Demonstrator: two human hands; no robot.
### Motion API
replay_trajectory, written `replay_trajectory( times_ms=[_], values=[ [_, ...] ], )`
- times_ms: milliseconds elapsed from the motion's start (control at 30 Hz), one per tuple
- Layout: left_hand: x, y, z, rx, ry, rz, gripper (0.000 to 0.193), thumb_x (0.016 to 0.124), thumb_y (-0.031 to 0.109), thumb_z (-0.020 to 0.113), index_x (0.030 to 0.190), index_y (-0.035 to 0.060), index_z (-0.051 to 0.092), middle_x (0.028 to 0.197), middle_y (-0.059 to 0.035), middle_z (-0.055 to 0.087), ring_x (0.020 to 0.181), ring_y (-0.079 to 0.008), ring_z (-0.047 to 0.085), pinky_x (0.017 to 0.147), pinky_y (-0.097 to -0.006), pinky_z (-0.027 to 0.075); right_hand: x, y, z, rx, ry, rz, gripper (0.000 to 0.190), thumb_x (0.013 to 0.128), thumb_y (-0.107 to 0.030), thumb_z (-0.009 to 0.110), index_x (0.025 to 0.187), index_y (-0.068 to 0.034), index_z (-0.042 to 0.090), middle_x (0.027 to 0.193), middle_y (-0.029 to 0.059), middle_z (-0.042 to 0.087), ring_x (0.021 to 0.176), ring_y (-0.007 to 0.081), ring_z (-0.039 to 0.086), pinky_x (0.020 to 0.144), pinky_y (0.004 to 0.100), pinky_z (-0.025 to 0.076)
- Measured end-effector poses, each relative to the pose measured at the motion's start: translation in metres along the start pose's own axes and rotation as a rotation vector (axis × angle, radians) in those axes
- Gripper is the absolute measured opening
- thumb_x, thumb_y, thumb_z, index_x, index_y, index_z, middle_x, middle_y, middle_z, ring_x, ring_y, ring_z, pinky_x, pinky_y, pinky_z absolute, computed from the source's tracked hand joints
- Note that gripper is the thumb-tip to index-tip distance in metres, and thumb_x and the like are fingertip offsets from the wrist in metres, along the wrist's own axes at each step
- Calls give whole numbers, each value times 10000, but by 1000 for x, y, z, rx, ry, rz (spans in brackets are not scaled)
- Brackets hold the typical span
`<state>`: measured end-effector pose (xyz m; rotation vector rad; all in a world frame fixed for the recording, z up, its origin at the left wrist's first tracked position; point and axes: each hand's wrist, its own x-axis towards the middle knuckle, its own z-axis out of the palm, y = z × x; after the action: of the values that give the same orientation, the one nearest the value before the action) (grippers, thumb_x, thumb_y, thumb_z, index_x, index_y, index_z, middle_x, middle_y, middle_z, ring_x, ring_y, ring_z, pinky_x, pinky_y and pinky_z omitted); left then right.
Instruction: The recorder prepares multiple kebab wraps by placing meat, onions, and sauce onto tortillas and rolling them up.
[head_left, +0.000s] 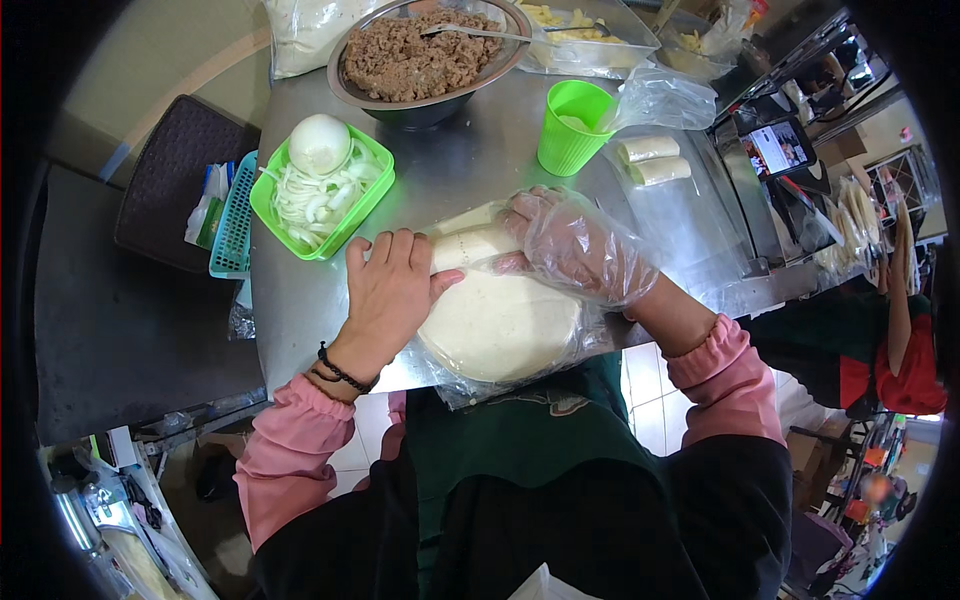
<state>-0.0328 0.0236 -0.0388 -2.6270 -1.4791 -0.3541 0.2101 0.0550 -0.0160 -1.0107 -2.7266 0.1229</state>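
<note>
A stack of round, pale dough wrappers (502, 322) lies on a plastic bag at the front edge of the steel table. On its far part, a partly rolled wrapper (472, 247) sits between my hands. My bare left hand (394, 285) presses the left end of the roll, its thumb along the near side. My right hand (574, 240), in a clear plastic glove, grips the roll's right end with fingers curled over it. Whatever filling is inside stays hidden. Two finished rolls (656, 161) rest on a clear plastic sheet at the right.
A steel bowl (427, 105) of cooked ground meat with a spoon stands at the back. A green tub (322, 244) of sliced onion is at left. A green cup (574, 142) stands right of centre, beside a clear container (600, 56) of yellow pieces. Another person (907, 345) is at far right.
</note>
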Motion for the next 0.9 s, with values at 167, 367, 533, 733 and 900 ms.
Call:
replay_trajectory(
  times_ms=[167, 367, 533, 733, 900],
  values=[
    [-1, 5, -10, 44, 211, 92, 499, 788, 285, 684, 1171, -10, 560, 1116, -149, 577, 1064, -298, 536, 954, -421, 360, -4, -4, -15, -181, -8, 33, 499, 886, -371, 555, 1195, 20, 535, 1102, 170, 554, 1031, 316, 548, 912, 406, 449],
    [14, -12, 4, -315, 179, 239, 378, 813, 126, 649, 1141, -42, 565, 1091, -175, 587, 1003, -350, 560, 874, -400, 449, 5, 13, 18, 254, 56, -80, 435, 937, -246, 501, 1335, -78, 465, 1160, 126, 563, 975, 302, 579, 888, 395, 471],
    [38, -35, 0, -476, -39, 78, 240, 934, 147, 525, 1070, -36, 600, 979, -182, 607, 898, -347, 568, 792, -416, 455, 27, 39, 33, -62, 75, -61, 307, 926, -220, 532, 1204, -90, 536, 1040, 104, 615, 857, 298, 612, 767, 385, 514],
    [44, -26, 8, -535, 141, 17, 218, 939, 104, 492, 1080, -21, 601, 919, -188, 616, 853, -368, 580, 770, -420, 463, 36, 36, 28, 269, 263, -4, 201, 907, -142, 563, 1094, -77, 591, 968, 124, 635, 883, 309, 619, 761, 386, 506],
    [40, -37, 13, -624, 79, 16, 249, 918, 114, 503, 1117, -20, 571, 970, -211, 624, 907, -384, 588, 809, -440, 463, 30, 45, 26, 349, 255, 8, 209, 900, -81, 579, 1107, -59, 601, 1074, 121, 632, 950, 313, 619, 810, 382, 498]
  ],
)
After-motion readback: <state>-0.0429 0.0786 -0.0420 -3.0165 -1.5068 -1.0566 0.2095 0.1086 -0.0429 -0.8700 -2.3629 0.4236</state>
